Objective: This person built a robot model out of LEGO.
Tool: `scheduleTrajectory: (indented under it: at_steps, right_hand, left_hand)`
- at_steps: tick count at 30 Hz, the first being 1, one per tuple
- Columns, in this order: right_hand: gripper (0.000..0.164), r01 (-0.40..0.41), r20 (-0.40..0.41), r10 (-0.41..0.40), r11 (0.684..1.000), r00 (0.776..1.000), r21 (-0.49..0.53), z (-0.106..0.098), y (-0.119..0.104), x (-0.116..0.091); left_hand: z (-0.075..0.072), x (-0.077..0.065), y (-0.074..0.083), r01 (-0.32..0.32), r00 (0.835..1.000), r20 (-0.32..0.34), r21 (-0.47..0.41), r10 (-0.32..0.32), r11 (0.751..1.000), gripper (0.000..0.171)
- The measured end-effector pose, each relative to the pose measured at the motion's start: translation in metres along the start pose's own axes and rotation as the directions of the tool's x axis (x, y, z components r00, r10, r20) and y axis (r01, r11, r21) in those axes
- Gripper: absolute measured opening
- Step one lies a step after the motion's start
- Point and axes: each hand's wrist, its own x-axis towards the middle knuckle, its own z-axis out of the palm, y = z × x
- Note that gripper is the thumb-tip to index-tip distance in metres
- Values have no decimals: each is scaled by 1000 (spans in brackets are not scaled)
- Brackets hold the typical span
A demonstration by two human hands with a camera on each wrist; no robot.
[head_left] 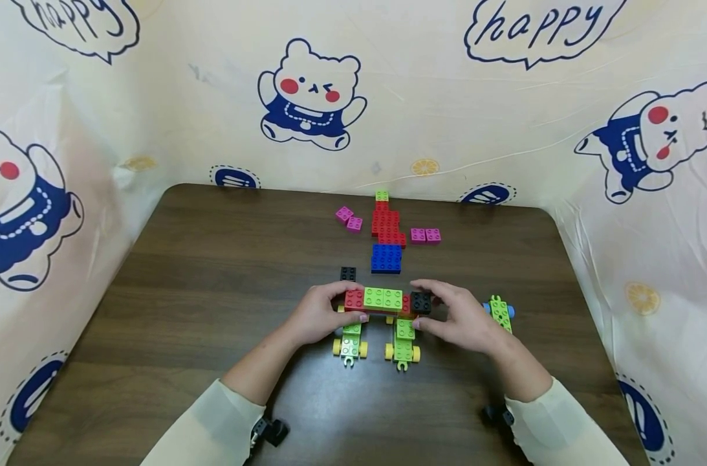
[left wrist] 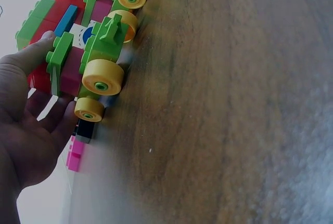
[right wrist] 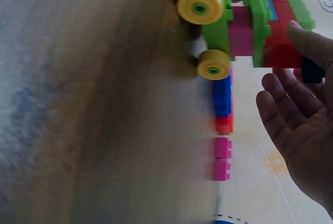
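Observation:
A brick build, with a bar of red and green bricks (head_left: 382,298) on top, stands on two green wheeled bases (head_left: 350,349) with yellow wheels (left wrist: 102,77). My left hand (head_left: 317,314) grips the bar's left end, thumb on the near side and fingers behind. At the other end, my right hand (head_left: 460,317) holds the bar around a black brick (head_left: 420,302). Its thumb lies against the red brick (right wrist: 283,31) in the right wrist view, with the fingers spread on the far side. Magenta bricks (right wrist: 240,31) sit between bar and bases.
Beyond the build lie a blue brick (head_left: 386,259) and red bricks (head_left: 386,223) in a line, topped by a small green brick (head_left: 381,195). Magenta bricks (head_left: 425,235) flank them. A black brick (head_left: 348,273) lies behind my left hand; a green base with blue wheels (head_left: 498,312) is at the right.

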Motion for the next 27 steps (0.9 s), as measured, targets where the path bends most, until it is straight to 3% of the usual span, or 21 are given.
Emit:
scheduleTrajectory:
  at_steps: [6,18,22,27]
  right_hand:
    - [43,22,-8,-23,1000,1000,-6,6,8,2]
    - [41,28,0,-28,1000,1000,-7,6,9,4]
    - [41,21,2,-21,1000,1000,-7,6,9,4]
    - [41,6,6,-6,1000,1000,-4,6,9,4]
  left_hand:
    - [-2,1,-1,-18,1000,15,4,18,1000,49]
    - [-31,1,-13,-107,989,94,-76,114,991,49]
    - [-39,5,-16,-103,992,61,-62,107,993,42]
    - [-41,14,-21,-69,997,-37,-18,68,997,33]
